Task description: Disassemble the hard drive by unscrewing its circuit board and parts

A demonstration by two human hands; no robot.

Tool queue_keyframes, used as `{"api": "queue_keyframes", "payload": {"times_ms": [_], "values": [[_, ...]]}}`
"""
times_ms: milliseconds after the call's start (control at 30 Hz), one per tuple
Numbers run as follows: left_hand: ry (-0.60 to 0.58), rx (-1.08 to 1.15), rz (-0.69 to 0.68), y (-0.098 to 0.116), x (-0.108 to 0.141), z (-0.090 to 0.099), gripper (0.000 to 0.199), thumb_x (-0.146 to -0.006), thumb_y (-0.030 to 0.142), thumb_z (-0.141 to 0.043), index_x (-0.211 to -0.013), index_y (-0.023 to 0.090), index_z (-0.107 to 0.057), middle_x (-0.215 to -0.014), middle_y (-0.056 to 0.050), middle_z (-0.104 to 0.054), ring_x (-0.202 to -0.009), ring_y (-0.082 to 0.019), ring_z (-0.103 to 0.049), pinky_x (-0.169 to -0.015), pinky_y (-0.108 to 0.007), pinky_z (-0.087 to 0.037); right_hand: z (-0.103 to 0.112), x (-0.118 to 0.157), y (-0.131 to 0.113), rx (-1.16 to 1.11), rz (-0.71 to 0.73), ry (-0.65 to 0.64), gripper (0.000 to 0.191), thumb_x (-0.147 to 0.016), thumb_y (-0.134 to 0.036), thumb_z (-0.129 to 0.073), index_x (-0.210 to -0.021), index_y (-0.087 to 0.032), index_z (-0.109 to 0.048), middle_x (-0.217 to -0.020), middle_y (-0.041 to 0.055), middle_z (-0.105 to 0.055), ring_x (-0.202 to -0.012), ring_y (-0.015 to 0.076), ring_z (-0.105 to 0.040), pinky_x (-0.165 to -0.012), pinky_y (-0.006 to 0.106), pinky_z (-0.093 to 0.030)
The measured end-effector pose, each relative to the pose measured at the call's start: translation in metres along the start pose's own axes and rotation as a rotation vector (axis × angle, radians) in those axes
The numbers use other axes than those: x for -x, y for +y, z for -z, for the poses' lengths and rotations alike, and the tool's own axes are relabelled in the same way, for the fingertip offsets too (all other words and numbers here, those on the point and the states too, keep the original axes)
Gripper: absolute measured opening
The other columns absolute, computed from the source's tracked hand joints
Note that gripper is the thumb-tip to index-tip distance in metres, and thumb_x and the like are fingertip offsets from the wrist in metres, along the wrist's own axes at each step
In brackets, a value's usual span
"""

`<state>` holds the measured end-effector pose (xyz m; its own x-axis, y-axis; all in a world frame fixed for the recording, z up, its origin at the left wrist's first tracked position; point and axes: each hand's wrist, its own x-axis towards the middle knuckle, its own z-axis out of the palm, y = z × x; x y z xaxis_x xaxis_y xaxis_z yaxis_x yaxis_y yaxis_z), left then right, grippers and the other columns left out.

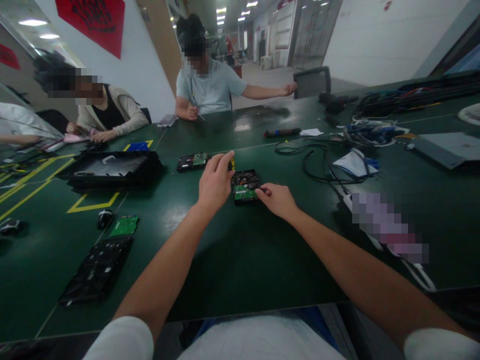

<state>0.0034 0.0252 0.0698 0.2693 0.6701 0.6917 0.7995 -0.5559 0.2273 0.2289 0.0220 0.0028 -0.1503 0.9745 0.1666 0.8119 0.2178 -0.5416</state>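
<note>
A hard drive (245, 193) with a green circuit board lies on the dark green table (225, 260), between my hands. Above its left side is my left hand (216, 181), its fingers closed around a yellow and black tool (232, 164) that is mostly hidden behind them. My right hand (275, 198) is at the drive's right edge, with thumb and forefinger pinched; what they grip, if anything, is too small to name. A second drive (192, 161) with a green board rests beyond my left hand.
At left are a black tray (112, 167), a loose green board (125, 225), a mouse (105, 218) and a black drive stack (96, 271). Cables (318, 165), a power strip (386, 227) and a screwdriver (282, 132) lie rightward. People sit opposite.
</note>
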Motion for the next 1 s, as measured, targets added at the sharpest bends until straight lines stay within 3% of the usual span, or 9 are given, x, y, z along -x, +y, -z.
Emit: {"api": "queue_keyframes", "payload": {"times_ms": [100,267,500,667,1000], "values": [[-0.014,-0.001,0.022,-0.0016,0.0012,-0.0015,0.051,-0.100,0.020,-0.066,-0.149,0.021,-0.051,-0.145,-0.015,-0.066,-0.136,-0.030,-0.063,-0.117,-0.048,-0.051,0.0000,0.0002,0.0005,-0.003,-0.001,0.000,0.033,-0.105,-0.042,-0.058,-0.111,-0.019,-0.081,-0.095,0.0068,-0.080,-0.087,0.0220,-0.072,-0.074,0.031,-0.047],[0.006,0.049,0.116,-0.0044,0.0011,-0.0028,0.057,-0.094,0.035,-0.079,-0.142,0.021,-0.051,-0.138,-0.015,-0.070,-0.125,-0.032,-0.071,-0.106,-0.049,-0.057,0.0010,0.0003,-0.0014,0.003,-0.017,0.004,0.031,-0.104,-0.041,-0.059,-0.110,-0.020,-0.081,-0.094,0.0064,-0.080,-0.085,0.0215,-0.072,-0.075,0.031,-0.047],[0.035,0.046,0.088,-0.0042,-0.0027,0.0015,0.043,-0.095,0.022,-0.076,-0.134,0.024,-0.060,-0.133,-0.012,-0.071,-0.125,-0.029,-0.068,-0.106,-0.045,-0.057,0.0013,0.0003,-0.0024,0.009,-0.024,0.006,0.029,-0.104,-0.041,-0.060,-0.107,-0.021,-0.082,-0.091,0.0057,-0.080,-0.082,0.0208,-0.071,-0.072,0.030,-0.046],[-0.015,0.019,0.069,-0.0019,-0.0036,0.0040,0.047,-0.096,0.011,-0.067,-0.142,0.023,-0.059,-0.136,-0.012,-0.071,-0.130,-0.029,-0.066,-0.114,-0.047,-0.053,-0.0009,-0.0006,-0.0002,0.016,-0.022,-0.001,0.030,-0.104,-0.041,-0.059,-0.106,-0.021,-0.081,-0.092,0.0062,-0.080,-0.085,0.0217,-0.072,-0.073,0.031,-0.047],[0.042,0.098,0.117,-0.0050,-0.0004,-0.0023,0.048,-0.095,0.030,-0.078,-0.135,0.022,-0.053,-0.134,-0.013,-0.071,-0.128,-0.030,-0.069,-0.109,-0.049,-0.056,0.0003,-0.0005,-0.0025,0.014,-0.034,-0.001,0.031,-0.104,-0.042,-0.060,-0.108,-0.020,-0.081,-0.095,0.0070,-0.081,-0.089,0.0232,-0.073,-0.076,0.031,-0.047]]}}
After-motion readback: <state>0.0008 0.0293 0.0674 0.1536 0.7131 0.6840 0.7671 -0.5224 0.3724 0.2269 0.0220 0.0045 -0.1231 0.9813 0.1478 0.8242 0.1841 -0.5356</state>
